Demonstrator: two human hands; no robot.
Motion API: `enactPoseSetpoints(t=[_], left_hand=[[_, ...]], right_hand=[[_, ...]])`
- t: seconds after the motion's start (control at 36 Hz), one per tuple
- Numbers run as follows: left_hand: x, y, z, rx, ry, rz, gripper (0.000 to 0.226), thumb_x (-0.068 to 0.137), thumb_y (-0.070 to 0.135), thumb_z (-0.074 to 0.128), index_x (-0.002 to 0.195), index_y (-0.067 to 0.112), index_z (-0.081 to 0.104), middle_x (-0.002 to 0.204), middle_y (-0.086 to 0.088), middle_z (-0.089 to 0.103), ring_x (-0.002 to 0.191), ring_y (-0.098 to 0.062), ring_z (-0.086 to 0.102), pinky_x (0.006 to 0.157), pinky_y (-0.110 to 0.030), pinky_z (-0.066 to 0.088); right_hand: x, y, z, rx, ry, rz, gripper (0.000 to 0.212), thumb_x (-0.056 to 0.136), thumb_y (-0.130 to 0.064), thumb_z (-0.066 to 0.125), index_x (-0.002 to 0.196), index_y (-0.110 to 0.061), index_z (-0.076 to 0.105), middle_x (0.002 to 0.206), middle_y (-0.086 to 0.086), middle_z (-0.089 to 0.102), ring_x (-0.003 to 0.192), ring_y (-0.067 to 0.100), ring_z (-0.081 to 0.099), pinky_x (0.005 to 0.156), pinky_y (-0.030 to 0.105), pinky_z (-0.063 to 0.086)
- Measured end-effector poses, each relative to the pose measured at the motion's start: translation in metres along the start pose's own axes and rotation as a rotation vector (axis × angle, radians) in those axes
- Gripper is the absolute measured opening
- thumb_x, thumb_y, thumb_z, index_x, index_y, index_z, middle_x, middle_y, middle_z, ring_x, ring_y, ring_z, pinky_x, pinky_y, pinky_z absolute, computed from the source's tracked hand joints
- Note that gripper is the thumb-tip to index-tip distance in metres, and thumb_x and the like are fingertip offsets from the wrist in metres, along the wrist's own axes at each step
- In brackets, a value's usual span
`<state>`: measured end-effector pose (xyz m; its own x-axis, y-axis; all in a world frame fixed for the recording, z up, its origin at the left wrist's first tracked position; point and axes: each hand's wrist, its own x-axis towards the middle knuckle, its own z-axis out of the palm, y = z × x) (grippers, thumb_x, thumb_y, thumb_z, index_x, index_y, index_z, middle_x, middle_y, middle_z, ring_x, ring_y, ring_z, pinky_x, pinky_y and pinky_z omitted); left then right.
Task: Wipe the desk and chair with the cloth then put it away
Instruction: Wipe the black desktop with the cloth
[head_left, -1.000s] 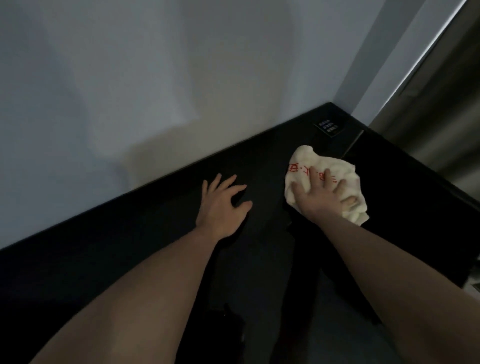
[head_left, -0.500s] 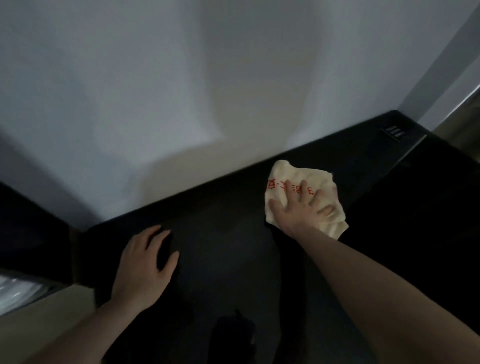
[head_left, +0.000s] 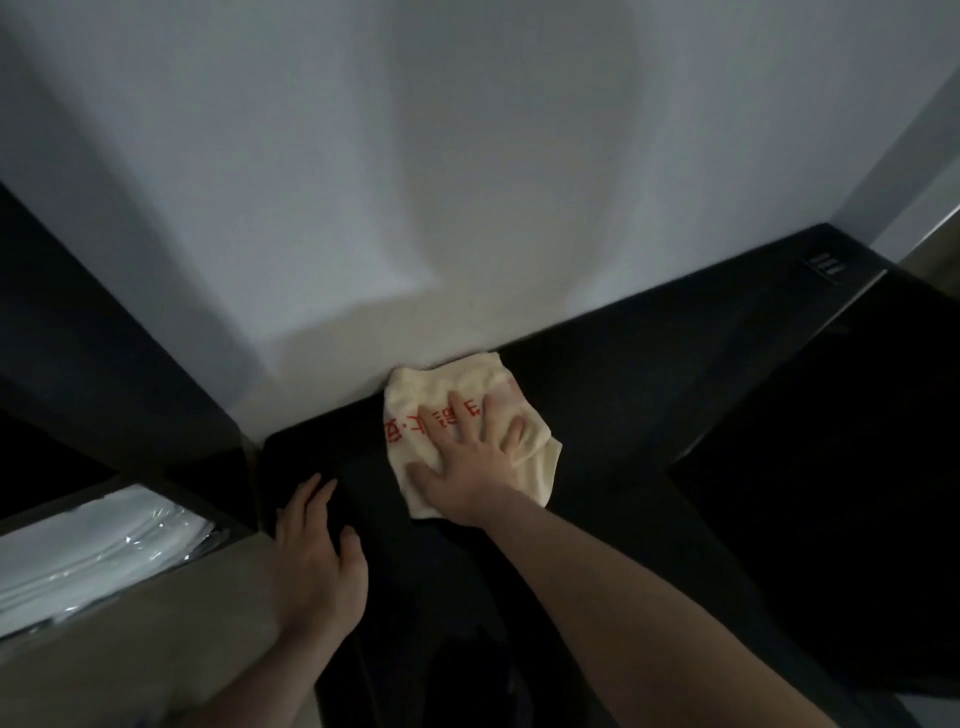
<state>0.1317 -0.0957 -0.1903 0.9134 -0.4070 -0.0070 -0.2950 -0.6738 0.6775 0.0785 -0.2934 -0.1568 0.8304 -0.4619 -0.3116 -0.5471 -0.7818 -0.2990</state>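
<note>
Both arms outstretched, right hand (head_left: 467, 462) flat on cloth (head_left: 441, 400), left hand (head_left: 317, 551) on desk (head_left: 649, 374)

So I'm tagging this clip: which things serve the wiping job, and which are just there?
In the job: cloth, desk, right hand pressing the cloth, left hand resting on the desk.
Just there: small label, clear plastic, wall.

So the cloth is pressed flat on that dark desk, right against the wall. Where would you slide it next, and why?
Probably left along the wall edge. The right hand presses the cloth flat on the desk, and a strip of bare desktop lies between the cloth and the desk's left end. The left hand rests flat near that end and may need to lift clear.
</note>
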Motion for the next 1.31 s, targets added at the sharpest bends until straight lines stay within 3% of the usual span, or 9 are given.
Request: enactPoseSetpoints(t=[0.14,0.36,0.61,0.92,1.0,1.11,1.31], left_hand=[[-0.002,0.001,-0.001,-0.101,0.067,-0.083,0.068,0.081,0.02,0.038,0.146,0.007,0.049,0.159,-0.003,0.037,0.146,-0.025,0.035,0.119,-0.033,0.021],[0.001,0.003,0.0,-0.126,0.11,-0.114,0.06,0.089,-0.003,0.045,0.148,0.007,0.049,0.161,-0.002,0.036,0.147,-0.021,0.035,0.116,-0.025,0.02],[0.002,0.003,-0.001,-0.101,0.136,-0.097,0.06,0.089,-0.011,0.048,0.146,0.007,0.053,0.16,-0.003,0.039,0.147,-0.024,0.037,0.116,-0.028,0.024],[-0.002,-0.002,-0.007,-0.21,0.174,-0.092,0.057,0.086,-0.013,0.046,0.138,0.005,0.06,0.152,-0.008,0.051,0.145,-0.025,0.042,0.117,-0.025,0.024],[-0.007,-0.001,-0.014,-0.188,0.095,-0.068,0.058,0.089,-0.01,0.043,0.144,0.006,0.054,0.159,-0.007,0.042,0.151,-0.021,0.032,0.123,-0.028,0.02],[-0.015,-0.003,-0.023,0.013,-0.092,0.025,0.06,0.098,-0.001,0.039,0.156,0.009,0.036,0.17,0.0,0.019,0.157,-0.014,0.01,0.125,-0.028,0.009],[-0.038,-0.003,-0.046,0.366,-0.359,0.121,0.062,0.104,0.011,0.035,0.162,0.006,0.013,0.172,-0.007,-0.001,0.158,-0.023,-0.003,0.128,-0.036,0.005]], right_hand=[[-0.013,0.01,0.005,-0.036,-0.01,-0.061,0.071,0.095,-0.071,0.025,0.155,-0.05,-0.009,0.165,-0.008,-0.025,0.145,0.035,-0.036,0.11,0.066,-0.025],[0.008,-0.008,0.005,-0.017,-0.003,-0.029,0.074,0.095,-0.068,0.028,0.155,-0.048,-0.01,0.165,-0.005,-0.026,0.145,0.042,-0.033,0.109,0.072,-0.021],[0.014,-0.024,0.002,-0.018,-0.022,-0.034,0.072,0.096,-0.063,0.03,0.156,-0.048,-0.006,0.166,-0.004,-0.022,0.146,0.044,-0.03,0.109,0.074,-0.017],[-0.078,-0.026,0.044,-0.04,0.062,-0.034,0.067,0.097,-0.063,0.022,0.155,-0.049,-0.007,0.166,-0.006,-0.021,0.146,0.036,-0.034,0.112,0.069,-0.02],[-0.115,-0.031,0.056,-0.033,0.065,-0.014,0.067,0.098,-0.063,0.022,0.156,-0.047,-0.008,0.165,-0.006,-0.024,0.145,0.034,-0.036,0.113,0.067,-0.019],[-0.167,-0.038,0.069,0.005,0.057,0.017,0.068,0.098,-0.062,0.025,0.156,-0.047,-0.007,0.165,-0.007,-0.024,0.144,0.03,-0.038,0.113,0.064,-0.023],[-0.255,-0.054,0.094,0.074,0.05,0.079,0.07,0.097,-0.064,0.025,0.156,-0.047,-0.008,0.163,-0.009,-0.027,0.142,0.027,-0.043,0.112,0.061,-0.027]])
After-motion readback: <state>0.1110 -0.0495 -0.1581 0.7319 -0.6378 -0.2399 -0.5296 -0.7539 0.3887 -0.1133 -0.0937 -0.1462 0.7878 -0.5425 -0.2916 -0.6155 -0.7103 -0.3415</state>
